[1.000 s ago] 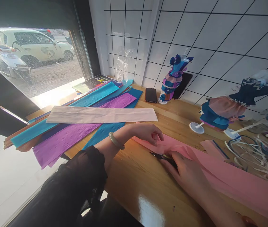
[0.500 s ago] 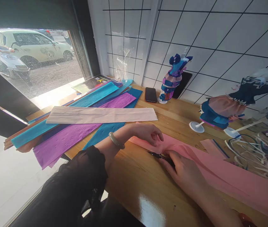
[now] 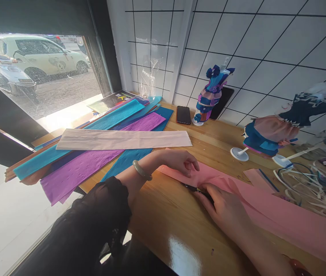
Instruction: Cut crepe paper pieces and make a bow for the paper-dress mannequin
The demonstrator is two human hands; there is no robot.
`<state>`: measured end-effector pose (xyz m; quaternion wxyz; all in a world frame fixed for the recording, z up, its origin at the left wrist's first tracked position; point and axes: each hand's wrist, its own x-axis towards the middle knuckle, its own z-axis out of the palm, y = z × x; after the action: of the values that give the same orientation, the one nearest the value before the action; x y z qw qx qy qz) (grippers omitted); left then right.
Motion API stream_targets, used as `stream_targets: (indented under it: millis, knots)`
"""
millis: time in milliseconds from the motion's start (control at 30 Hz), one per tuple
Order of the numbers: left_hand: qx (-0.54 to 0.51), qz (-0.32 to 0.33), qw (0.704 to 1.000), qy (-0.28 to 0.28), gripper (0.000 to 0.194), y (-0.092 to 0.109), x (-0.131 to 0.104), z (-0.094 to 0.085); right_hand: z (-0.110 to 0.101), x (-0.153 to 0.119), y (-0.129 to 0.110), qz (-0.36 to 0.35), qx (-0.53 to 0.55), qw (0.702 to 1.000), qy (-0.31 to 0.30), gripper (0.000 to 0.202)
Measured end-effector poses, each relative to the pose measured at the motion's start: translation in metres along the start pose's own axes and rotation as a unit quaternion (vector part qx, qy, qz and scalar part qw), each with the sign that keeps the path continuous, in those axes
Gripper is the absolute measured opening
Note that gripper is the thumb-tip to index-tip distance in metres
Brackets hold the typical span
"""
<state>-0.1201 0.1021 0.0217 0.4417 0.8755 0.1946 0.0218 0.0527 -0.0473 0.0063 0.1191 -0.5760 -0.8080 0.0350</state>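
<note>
A long sheet of pink crepe paper (image 3: 289, 214) stretches across the table's right side, rumpled between my hands. My left hand (image 3: 181, 163), with a pale bangle on the wrist, rests at the paper's left part, its fingers curled and closed on the sheet. In my right hand (image 3: 227, 209) is a pair of dark scissors (image 3: 193, 188), held at the paper's near edge. The blades point left, toward the space below my left hand. The scissors' handles are mostly covered by my fingers.
Strips of purple (image 3: 88, 168), teal (image 3: 117, 115) and pale pink paper (image 3: 125, 140) lie overlapped at left. Behind are a phone (image 3: 183, 115) and a small dressed figure on a stand (image 3: 210, 94). More dressed stands (image 3: 274, 130) and tangled white strips (image 3: 315, 188) occupy the right.
The scissors have shifted slightly right along the pink paper's near edge, and the paper's folds between the hands have changed a little. My left hand has hardly moved.
</note>
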Motion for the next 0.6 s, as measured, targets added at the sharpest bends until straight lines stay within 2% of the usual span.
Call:
stream_targets:
  millis: [233,467,600]
  knots:
    - [0.005,-0.01,1.0,-0.002,0.038,0.003,-0.002,-0.002,0.0,-0.002,0.0,0.017,0.003,1.0,-0.008,0.03]
    - [0.05,-0.074,0.996,-0.016,0.052,0.001,-0.012,-0.014,0.002,-0.003,0.002,0.033,0.009,0.999,-0.03,0.035]
    - [0.061,-0.055,0.996,-0.035,0.048,-0.002,-0.011,-0.014,0.001,0.0,0.001,0.054,0.015,0.997,-0.062,0.038]
